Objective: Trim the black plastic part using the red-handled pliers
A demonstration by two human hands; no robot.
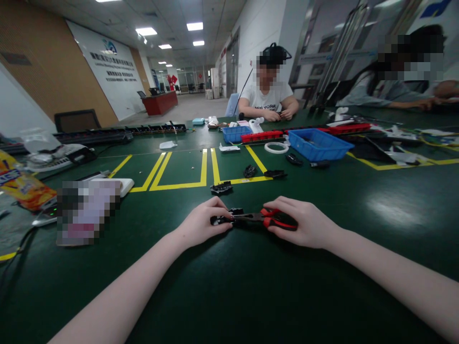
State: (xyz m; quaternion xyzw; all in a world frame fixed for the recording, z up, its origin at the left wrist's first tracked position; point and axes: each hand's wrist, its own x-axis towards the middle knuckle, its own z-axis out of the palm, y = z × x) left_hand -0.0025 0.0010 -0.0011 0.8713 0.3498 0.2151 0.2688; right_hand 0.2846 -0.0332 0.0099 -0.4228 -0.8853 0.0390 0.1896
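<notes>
My right hand is wrapped round the red and black handles of long-nose pliers. Their jaws point left and meet a small black plastic part. That part is pinched between the thumb and fingers of my left hand, which cover some of it. Whether the jaw tips grip the part or only touch it, I cannot tell. Just beyond my hands lies a similar black part on the green table. Two more black pieces rest a little farther back.
Blue bins stand at the back, near a white tape ring and a red strip. A phone-like device leans at left beside a yellow snack bag. Across the table sits a person; another sits at right.
</notes>
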